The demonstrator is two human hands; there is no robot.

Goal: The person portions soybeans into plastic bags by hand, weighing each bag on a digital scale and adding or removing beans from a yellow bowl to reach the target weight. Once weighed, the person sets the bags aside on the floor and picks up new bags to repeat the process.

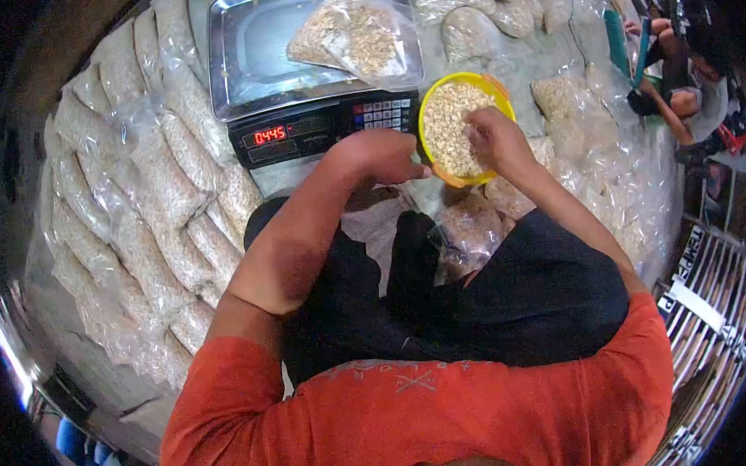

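A yellow basin (511, 108) with orange handles holds pale flakes (451, 115). My right hand (499, 139) is over the basin, its fingers drawn together at the flakes; what they pinch is too small to tell. Close to the basin's left rim, my left hand (383, 156) is curled closed in front of the scale, and whatever it holds is hidden. The digital scale (300, 135) shows 0.445 in red. On its metal tray (254, 49) lies a clear plastic bag of flakes (350, 36).
Rows of filled clear bags (135, 195) cover the floor at left. More filled bags (587, 137) lie at right and behind the basin. Another person (678, 103) sits at the upper right with a green object. A slatted rack (722, 299) stands at the right edge.
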